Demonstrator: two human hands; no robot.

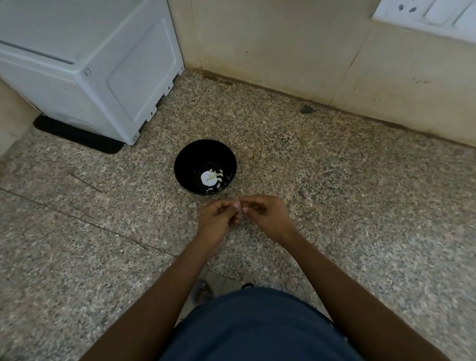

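Speckled stone tabletop in a wall corner is carrying a black bowl of pale pieces; left hand and right hand are meeting just before it, fingertips pinching a small item, too small to identify, likely kept close for dropping in.

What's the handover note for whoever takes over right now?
Hands: left hand and right hand both pinch one small piece between their fingertips, on the near side of the black bowl; it is too small to identify.
Things: the bowl stands on the speckled counter, with a few white pieces at its bottom.
Done: those pieces are in.
Left: probably finish working the held piece, then drop it in.
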